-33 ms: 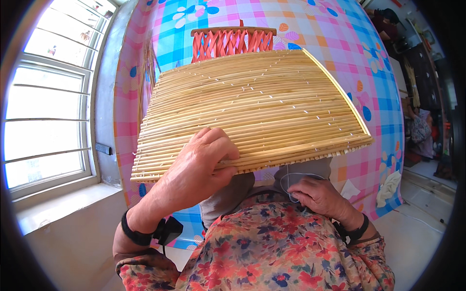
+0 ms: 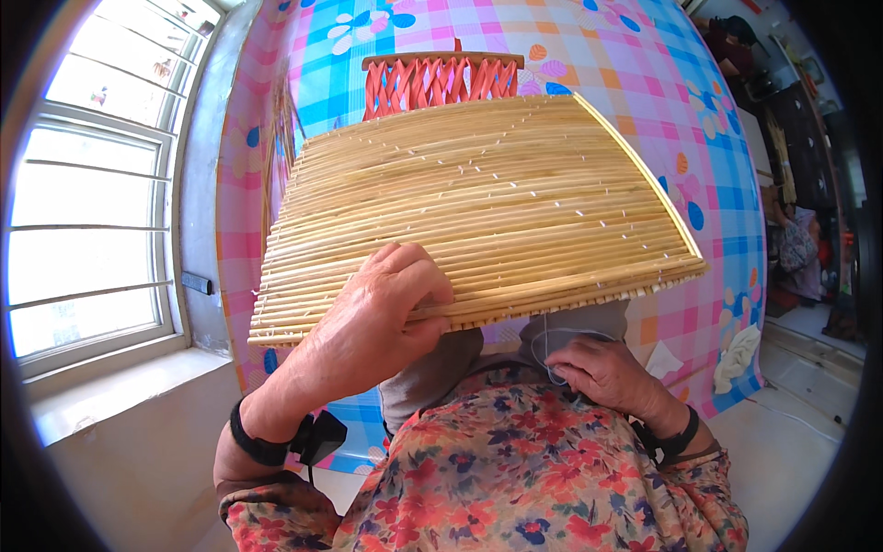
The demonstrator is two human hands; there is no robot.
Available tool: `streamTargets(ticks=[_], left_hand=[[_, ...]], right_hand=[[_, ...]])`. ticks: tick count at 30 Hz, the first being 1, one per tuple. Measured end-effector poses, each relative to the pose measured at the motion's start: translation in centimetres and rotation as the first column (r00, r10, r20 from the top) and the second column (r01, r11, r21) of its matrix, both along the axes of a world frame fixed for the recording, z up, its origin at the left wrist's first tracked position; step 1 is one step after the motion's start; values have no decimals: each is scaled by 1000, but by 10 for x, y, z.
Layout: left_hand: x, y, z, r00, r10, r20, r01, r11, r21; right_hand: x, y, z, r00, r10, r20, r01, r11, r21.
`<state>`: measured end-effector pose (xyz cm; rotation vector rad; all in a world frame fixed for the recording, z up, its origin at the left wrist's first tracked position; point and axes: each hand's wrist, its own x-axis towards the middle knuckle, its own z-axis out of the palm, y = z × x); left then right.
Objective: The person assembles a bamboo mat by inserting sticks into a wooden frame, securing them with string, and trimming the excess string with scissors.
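A broad panel of straw-coloured reed stalks [image 2: 497, 212], laid side by side and stitched with short white threads, slants away from me over my lap. My left hand [image 2: 386, 299] grips its near edge, fingers on top and thumb at the front edge. Below that edge, to the right, my right hand [image 2: 602, 368] is closed in a pinch by my body. A thin white thread [image 2: 544, 336] runs from the panel's near edge down to those fingers and loops beside them. Whether a needle is in the pinch cannot be seen.
Behind the panel stands a wooden bar with red woven strips [image 2: 441, 78]. A checked, flowered plastic sheet [image 2: 570, 46] spreads beneath. Loose dry stalks [image 2: 279, 156] stand at left by a barred window [image 2: 87, 221]. Crumpled white cloth [image 2: 736, 359] lies at right; another person [image 2: 734, 44] is far right.
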<state>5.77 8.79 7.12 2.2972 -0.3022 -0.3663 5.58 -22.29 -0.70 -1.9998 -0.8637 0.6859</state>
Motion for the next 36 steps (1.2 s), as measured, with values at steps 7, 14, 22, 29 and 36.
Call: streamTargets(ticks=[7, 14, 22, 29, 36], left_hand=[[2, 2, -1, 998, 14, -65, -20, 995, -94], [-3, -1, -1, 999, 8, 44, -4, 995, -98], [-4, 2, -5, 989, -40, 142, 54, 993, -100], [-3, 4, -7, 993, -2, 115, 18, 991, -131], [-5, 2, -8, 990, -19, 138, 38, 990, -136]], right_hand=[[1, 1, 1, 1000, 10, 7, -10, 1000, -21], [2, 1, 2, 998, 50, 23, -49, 997, -54], [3, 3, 1, 999, 50, 10, -49, 994, -93], [6, 4, 3, 998, 47, -47, -51, 996, -75], [5, 4, 1, 998, 10, -65, -15, 997, -75]])
